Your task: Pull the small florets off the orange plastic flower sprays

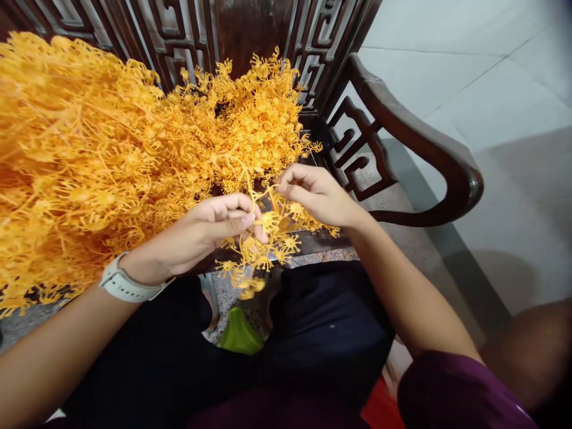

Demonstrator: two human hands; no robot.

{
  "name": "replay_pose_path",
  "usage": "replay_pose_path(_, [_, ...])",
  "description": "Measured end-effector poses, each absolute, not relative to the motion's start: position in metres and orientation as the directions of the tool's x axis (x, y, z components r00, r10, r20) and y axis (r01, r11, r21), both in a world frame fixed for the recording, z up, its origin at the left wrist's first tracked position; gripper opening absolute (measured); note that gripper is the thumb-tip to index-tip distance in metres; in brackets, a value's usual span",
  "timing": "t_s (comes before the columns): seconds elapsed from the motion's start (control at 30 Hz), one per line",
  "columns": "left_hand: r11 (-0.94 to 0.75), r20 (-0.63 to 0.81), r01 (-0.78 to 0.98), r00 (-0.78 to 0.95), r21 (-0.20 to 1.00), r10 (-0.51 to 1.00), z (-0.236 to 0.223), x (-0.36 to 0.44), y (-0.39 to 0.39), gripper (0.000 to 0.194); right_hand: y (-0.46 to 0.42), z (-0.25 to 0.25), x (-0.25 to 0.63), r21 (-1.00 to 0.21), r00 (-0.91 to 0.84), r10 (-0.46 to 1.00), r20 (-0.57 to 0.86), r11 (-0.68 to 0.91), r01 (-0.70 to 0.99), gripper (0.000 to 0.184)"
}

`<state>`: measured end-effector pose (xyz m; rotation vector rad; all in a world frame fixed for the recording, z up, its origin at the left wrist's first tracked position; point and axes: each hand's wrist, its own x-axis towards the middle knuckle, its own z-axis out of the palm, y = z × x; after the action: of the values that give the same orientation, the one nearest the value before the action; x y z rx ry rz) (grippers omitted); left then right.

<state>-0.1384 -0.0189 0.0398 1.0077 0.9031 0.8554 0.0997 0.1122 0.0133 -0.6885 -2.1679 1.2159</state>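
Observation:
A yellow artificial flower sprig (268, 223) with small star-shaped heads hangs between my hands, above my lap. My left hand (218, 223), with a pale watch strap on its wrist, pinches the sprig's stem between thumb and fingers. Just to the right, my right hand (310, 187) pinches a thin branch near the top of the same sprig. Behind both hands a large heap of yellow artificial flowers (111, 161) covers much of the bench seat. Some of the sprig's stem is hidden behind my left fingers.
The dark carved wooden bench (254, 30) has a curved armrest (415, 131) on the right. A white tiled wall (504, 89) stands beyond it. Between my legs is a green object (241, 333). Part of another person's limb (531, 351) shows at lower right.

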Motion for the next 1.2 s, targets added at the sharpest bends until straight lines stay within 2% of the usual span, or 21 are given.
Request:
replay_pose_path(0.1, [0.301, -0.208, -0.241, 0.345, 0.923, 0.915, 0.038, -0.137, -0.019, 0.016, 0.098, 0.019, 0.091, -0.795, -0.704, 0.636, 0.317, 0.582, 0.168, 0.025])
replay_pose_path(0.2, [0.254, -0.159, -0.301, 0.307, 0.919, 0.938, 0.034, -0.134, -0.018, 0.016, 0.080, 0.030, 0.085, -0.790, -0.699, 0.592, 0.402, 0.610, 0.063, 0.031])
replay_pose_path(0.37, [0.161, -0.093, -0.223, 0.286, 0.961, 0.954, 0.034, -0.131, -0.017, 0.018, 0.059, 0.038, 0.079, -0.907, -0.797, 0.535, 0.280, 0.420, -0.037, 0.031])
replay_pose_path(0.53, [0.104, -0.070, -0.079, 0.351, 0.991, 0.934, 0.039, -0.133, -0.019, 0.027, 0.062, 0.036, 0.078, -0.961, -0.775, 0.573, 0.268, 0.212, -0.176, 0.030])
replay_pose_path(0.63, [0.128, -0.066, -0.136, 0.385, 0.982, 0.920, 0.042, -0.134, -0.021, 0.030, 0.064, 0.031, 0.075, -0.961, -0.797, 0.543, 0.265, 0.080, -0.265, 0.026])
replay_pose_path(0.8, [0.129, 0.014, -0.359, 0.371, 0.924, 0.928, 0.044, -0.127, -0.027, 0.037, 0.054, 0.019, 0.060, -0.876, -0.788, 0.545, 0.286, -0.185, -0.445, 0.027])
replay_pose_path(1.0, [0.118, 0.053, -0.427, 0.370, 0.897, 0.928, 0.038, -0.124, -0.031, 0.040, 0.049, 0.013, 0.052, -0.830, -0.783, 0.502, 0.366, -0.205, -0.519, 0.024])
replay_pose_path(1.2, [0.125, 0.034, -0.375, 0.391, 0.919, 0.920, 0.030, -0.125, -0.034, 0.041, 0.051, 0.007, 0.051, -0.840, -0.799, 0.447, 0.402, -0.168, -0.516, 0.027])
